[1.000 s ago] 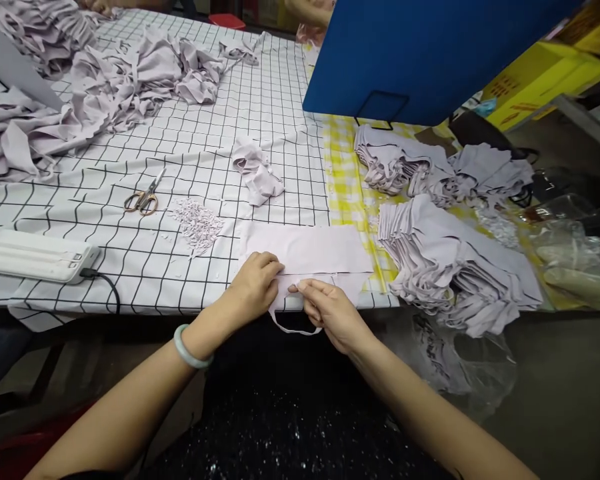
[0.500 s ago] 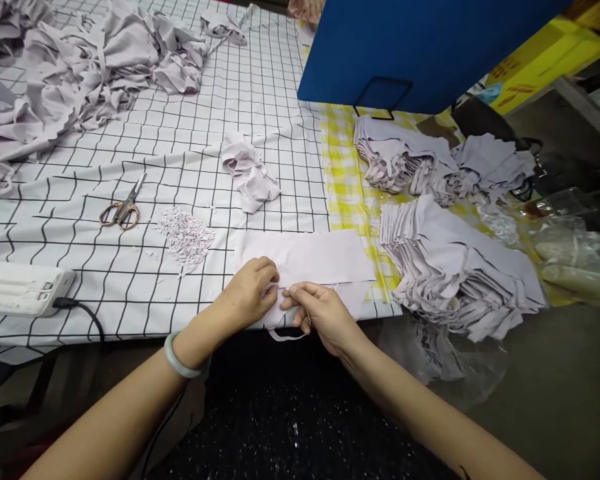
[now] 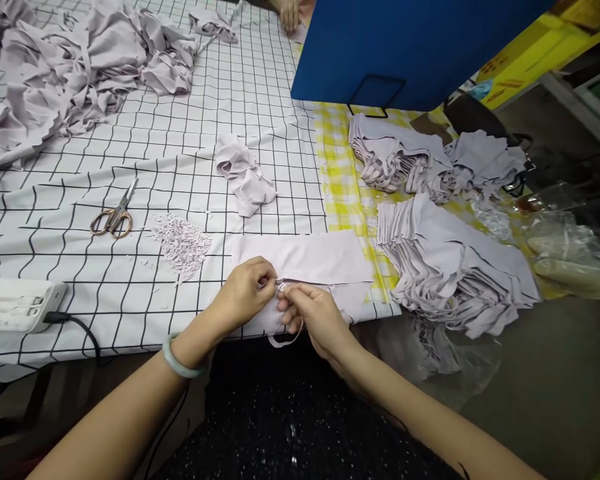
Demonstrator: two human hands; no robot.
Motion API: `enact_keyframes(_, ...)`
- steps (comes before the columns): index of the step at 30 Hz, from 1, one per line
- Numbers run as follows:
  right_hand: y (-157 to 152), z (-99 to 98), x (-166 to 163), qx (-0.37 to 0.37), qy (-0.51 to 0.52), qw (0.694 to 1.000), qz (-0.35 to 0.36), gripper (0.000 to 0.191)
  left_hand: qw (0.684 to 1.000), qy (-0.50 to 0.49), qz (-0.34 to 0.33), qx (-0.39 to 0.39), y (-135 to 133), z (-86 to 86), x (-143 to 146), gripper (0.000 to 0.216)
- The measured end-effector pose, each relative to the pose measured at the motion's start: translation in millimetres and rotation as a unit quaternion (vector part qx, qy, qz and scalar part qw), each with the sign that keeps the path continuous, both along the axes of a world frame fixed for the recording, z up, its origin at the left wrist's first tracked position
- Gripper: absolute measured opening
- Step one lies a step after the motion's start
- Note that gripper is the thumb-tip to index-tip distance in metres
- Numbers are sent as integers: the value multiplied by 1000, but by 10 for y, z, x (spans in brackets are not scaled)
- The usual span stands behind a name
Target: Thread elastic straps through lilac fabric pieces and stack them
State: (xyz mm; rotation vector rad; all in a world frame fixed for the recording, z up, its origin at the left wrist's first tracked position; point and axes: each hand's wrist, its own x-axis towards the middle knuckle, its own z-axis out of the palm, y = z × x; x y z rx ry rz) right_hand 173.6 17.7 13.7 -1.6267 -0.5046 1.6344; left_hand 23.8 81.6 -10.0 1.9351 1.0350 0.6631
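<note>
A flat pale lilac fabric piece (image 3: 310,257) lies at the table's near edge, with a thin loop hanging off the edge below it. My left hand (image 3: 245,293) pinches the folded edge of this piece with closed fingers; a pale green bangle (image 3: 177,360) is on that wrist. My right hand (image 3: 313,313) pinches the same edge right beside it, fingertips almost touching the left ones.
Scissors (image 3: 111,217) and a heap of fabric snippets (image 3: 180,241) lie to the left. A crumpled lilac piece (image 3: 245,175) sits behind. Stacks of folded lilac pieces (image 3: 445,257) lie right, loose fabric piles (image 3: 80,73) far left, a blue board (image 3: 410,47) behind, a white device (image 3: 15,303) left.
My hands have closed in on each other at the fabric's fold, and the hanging loop has drawn up a little. The view has shifted slightly right and down.
</note>
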Motion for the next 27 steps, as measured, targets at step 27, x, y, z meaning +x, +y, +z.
enact_keyframes(27,40,-46,-93,41,-31,999,-16,29,999,-35,14,-39,-4,71,2,11)
